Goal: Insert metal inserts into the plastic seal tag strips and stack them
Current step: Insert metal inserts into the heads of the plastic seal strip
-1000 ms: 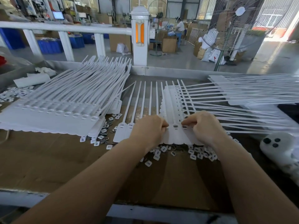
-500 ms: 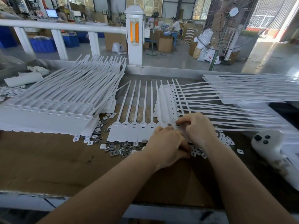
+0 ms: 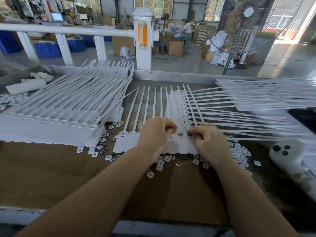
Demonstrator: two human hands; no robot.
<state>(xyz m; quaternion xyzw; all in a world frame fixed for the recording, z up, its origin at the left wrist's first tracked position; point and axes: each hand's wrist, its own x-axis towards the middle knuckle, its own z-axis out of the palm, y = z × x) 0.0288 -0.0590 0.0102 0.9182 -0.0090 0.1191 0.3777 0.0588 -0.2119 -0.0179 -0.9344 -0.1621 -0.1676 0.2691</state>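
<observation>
A white seal tag strip (image 3: pixel 181 144) lies flat at the table's middle, with a second strip (image 3: pixel 176 106) lying crosswise over its tails. My left hand (image 3: pixel 156 135) has curled fingers and pinches a small metal insert at the strip's heads. My right hand (image 3: pixel 211 141) pinches the strip's head edge just to the right. Between the two hands a grey metal insert (image 3: pixel 180 134) sits in a slot. Loose metal inserts and white caps (image 3: pixel 160 164) lie scattered below the strip. A tall stack of strips (image 3: pixel 51 120) stands at the left.
More strips (image 3: pixel 266 98) fan out at the right. A white handheld device with black buttons (image 3: pixel 287 153) lies at the far right. Small parts (image 3: pixel 102 146) lie by the left stack. A white railing (image 3: pixel 68 31) and metal rim (image 3: pixel 171 75) bound the far side.
My left hand was down near the loose parts, close to my right hand, half a second ago. It has moved back up to the strip's heads. My right hand stayed at the strip.
</observation>
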